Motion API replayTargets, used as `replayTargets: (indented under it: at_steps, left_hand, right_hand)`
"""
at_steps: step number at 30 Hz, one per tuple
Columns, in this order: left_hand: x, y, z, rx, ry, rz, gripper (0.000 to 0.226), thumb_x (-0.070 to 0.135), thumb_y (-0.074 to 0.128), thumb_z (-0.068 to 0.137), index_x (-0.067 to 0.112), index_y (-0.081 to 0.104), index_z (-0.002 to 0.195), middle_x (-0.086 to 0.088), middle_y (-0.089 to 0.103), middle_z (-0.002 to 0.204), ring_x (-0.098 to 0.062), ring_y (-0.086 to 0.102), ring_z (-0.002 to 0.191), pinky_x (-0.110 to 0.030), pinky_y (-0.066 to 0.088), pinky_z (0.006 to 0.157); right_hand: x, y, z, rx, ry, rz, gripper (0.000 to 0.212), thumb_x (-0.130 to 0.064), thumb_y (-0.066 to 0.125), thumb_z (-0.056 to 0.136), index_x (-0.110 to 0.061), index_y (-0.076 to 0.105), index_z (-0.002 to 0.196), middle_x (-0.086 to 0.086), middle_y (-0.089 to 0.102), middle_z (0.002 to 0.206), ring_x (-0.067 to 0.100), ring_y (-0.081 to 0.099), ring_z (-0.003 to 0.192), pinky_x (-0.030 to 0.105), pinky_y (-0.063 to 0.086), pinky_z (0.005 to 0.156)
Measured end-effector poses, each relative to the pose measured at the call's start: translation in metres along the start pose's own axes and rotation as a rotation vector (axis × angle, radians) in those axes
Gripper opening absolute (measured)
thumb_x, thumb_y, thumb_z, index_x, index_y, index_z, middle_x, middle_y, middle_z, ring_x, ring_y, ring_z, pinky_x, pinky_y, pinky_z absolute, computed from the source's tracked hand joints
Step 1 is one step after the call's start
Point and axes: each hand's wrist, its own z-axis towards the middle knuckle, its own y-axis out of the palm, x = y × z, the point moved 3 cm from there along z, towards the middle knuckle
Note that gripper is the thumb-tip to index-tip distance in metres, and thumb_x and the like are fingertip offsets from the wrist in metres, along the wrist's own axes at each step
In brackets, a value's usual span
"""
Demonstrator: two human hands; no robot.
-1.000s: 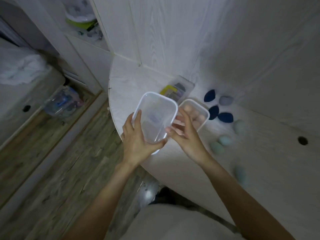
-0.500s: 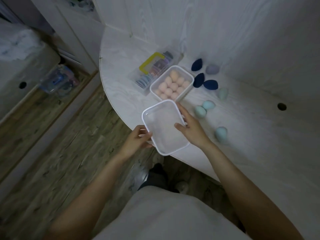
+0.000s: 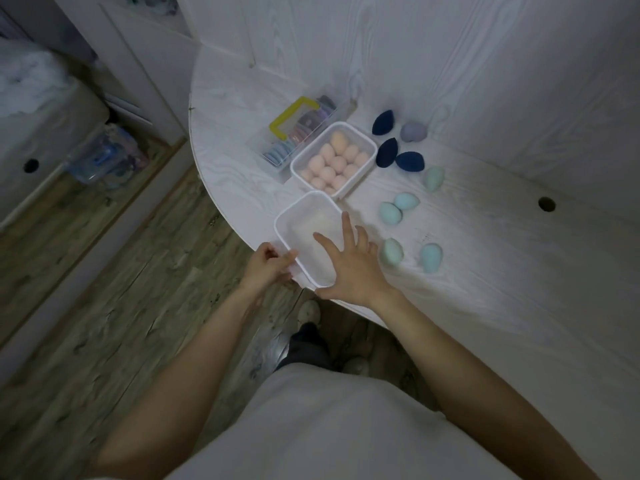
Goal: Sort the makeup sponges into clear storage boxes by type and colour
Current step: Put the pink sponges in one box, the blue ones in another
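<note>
Head view. An empty clear storage box [image 3: 304, 233] with a white rim is sitting at the near curved edge of the white wood-grain worktop [image 3: 485, 271]. The left hand [image 3: 268, 268] is gripping the box at its near left corner, with the fingers curled and the thumb pressing on the rim. The right hand [image 3: 349, 268] is hovering over the right side of the box with its fingers [image 3: 346, 226] spread apart and straight, holding nothing; whether the palm is touching the rim cannot be told.

Just behind the empty box, a second clear box [image 3: 334, 162] is holding a batch of peach egg-shaped sponges [image 3: 332, 161]. Touching its far left side, a third clear case [image 3: 301, 133] with a yellow handle is holding flat round puffs standing on edge, blue at the near end and purple further back.

Loose sponges are lying on the worktop to the right of the boxes. Three navy teardrop sponges [image 3: 388, 152] and one lilac sponge [image 3: 412, 132] are grouped beside the peach box. Five pale teal sponges [image 3: 391, 213] are lying nearer: one alone close to the navy group, two touching each other in the middle, and two apart from each other just right of the right hand.

A round hole [image 3: 546, 204] is showing in the worktop at far right. A wooden floor [image 3: 121, 306] is lying below the worktop edge.
</note>
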Motion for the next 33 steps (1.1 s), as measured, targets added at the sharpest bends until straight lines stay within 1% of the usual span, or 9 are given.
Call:
replayTargets:
  at_steps: [4,6,9,12,15,18,21,26,33]
  left_hand:
    - [0.000,-0.004,0.001,-0.120,-0.058,-0.294,0.078,0.068,0.049,0.079,0.022,0.035,0.141,-0.002,0.048,0.133,-0.025,0.053,0.116,-0.043,0.057,0.079]
    - [0.004,-0.010,0.006,-0.046,-0.041,-0.334,0.061,0.058,0.037,0.092,0.024,0.035,0.142,0.002,0.046,0.132,-0.024,0.051,0.117,-0.042,0.055,0.081]
    - [0.014,-0.016,0.016,0.039,0.020,-0.103,0.038,0.041,0.050,0.094,0.015,0.057,0.121,-0.003,0.058,0.122,-0.021,0.058,0.107,-0.041,0.054,0.083]
    - [0.019,-0.019,0.022,0.064,0.098,0.174,0.022,0.022,0.060,0.090,0.011,0.063,0.109,-0.002,0.062,0.101,-0.023,0.061,0.090,-0.038,0.056,0.076]
    - [0.014,-0.026,0.023,0.073,0.069,0.197,0.027,0.003,0.056,0.088,0.004,0.056,0.114,-0.005,0.057,0.098,-0.015,0.056,0.077,-0.018,0.050,0.056]
    - [0.005,-0.039,0.022,0.160,0.074,0.175,0.032,-0.003,0.055,0.084,0.003,0.051,0.115,0.000,0.053,0.097,-0.019,0.054,0.084,-0.020,0.046,0.059]
    - [0.000,-0.048,0.020,0.203,0.079,0.176,0.030,0.001,0.062,0.083,0.009,0.046,0.108,-0.001,0.051,0.101,-0.024,0.054,0.093,-0.030,0.049,0.071]
    - [-0.001,-0.035,0.017,0.097,0.111,0.235,0.054,0.026,0.079,0.072,0.011,0.044,0.110,0.009,0.049,0.099,-0.010,0.054,0.089,-0.018,0.044,0.067]
    - [0.008,-0.018,0.023,-0.023,0.173,0.551,0.076,0.056,0.079,0.060,0.016,0.041,0.113,0.006,0.050,0.106,-0.011,0.052,0.094,-0.022,0.043,0.066]
  right_hand:
    - [0.022,-0.018,-0.007,-0.054,-0.068,0.482,0.085,-0.050,0.072,0.072,-0.048,0.021,0.139,-0.003,-0.010,0.156,0.022,-0.003,0.143,0.046,0.014,0.114]
    - [0.029,-0.026,-0.011,-0.082,-0.090,0.671,0.073,-0.041,0.072,0.077,-0.047,0.030,0.136,-0.006,0.005,0.156,0.015,0.008,0.142,0.037,0.019,0.113]
    - [0.038,-0.034,-0.010,-0.136,-0.123,0.988,0.060,-0.037,0.066,0.084,-0.040,0.037,0.137,-0.010,0.028,0.150,0.007,0.025,0.138,0.032,0.027,0.112]
    - [0.050,-0.037,-0.003,-0.116,-0.052,1.221,0.055,-0.057,0.058,0.080,-0.038,0.046,0.131,-0.011,0.049,0.138,0.007,0.045,0.127,0.033,0.040,0.104]
    - [0.054,-0.042,0.015,0.019,0.117,1.369,0.061,-0.068,0.040,0.084,-0.023,0.056,0.121,0.004,0.062,0.122,0.018,0.060,0.111,0.039,0.051,0.092]
    - [0.053,-0.054,0.039,0.159,0.311,1.352,0.054,-0.054,0.025,0.096,-0.013,0.059,0.105,0.012,0.070,0.098,0.024,0.069,0.088,0.034,0.058,0.076]
    - [0.058,-0.071,0.069,0.294,0.359,1.186,0.041,-0.039,0.034,0.100,-0.004,0.055,0.097,0.016,0.067,0.083,0.028,0.070,0.074,0.035,0.059,0.063]
    - [0.069,-0.091,0.105,0.368,0.354,0.887,0.038,-0.036,0.043,0.098,-0.002,0.062,0.097,0.013,0.065,0.090,0.023,0.066,0.072,0.038,0.059,0.066]
    - [0.091,-0.094,0.103,0.437,0.328,0.947,0.015,-0.017,0.051,0.095,-0.009,0.061,0.103,0.008,0.065,0.100,0.018,0.066,0.086,0.024,0.058,0.070]
